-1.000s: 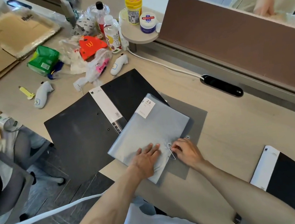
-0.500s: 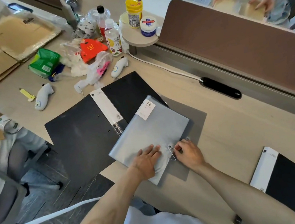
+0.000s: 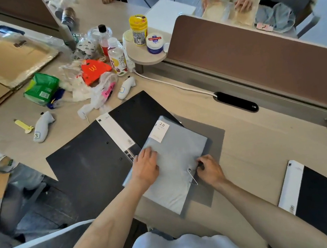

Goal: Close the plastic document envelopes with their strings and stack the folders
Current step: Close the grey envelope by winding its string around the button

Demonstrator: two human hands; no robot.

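Single head-worn wide-angle view, looking forward and steeply down over the wearer's forearms onto the desk (image 3: 267,151). Both hands, left (image 3: 146,167) and right (image 3: 209,169), sit near frame centre, close to the lens. The partition (image 3: 253,54) crosses the upper right; straight edges bow outward.

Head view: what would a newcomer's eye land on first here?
Probably the grey plastic envelope at centre, left hand flat on it, right hand working the string at its edge. It overlaps an open black folder; behind that, snack clutter.
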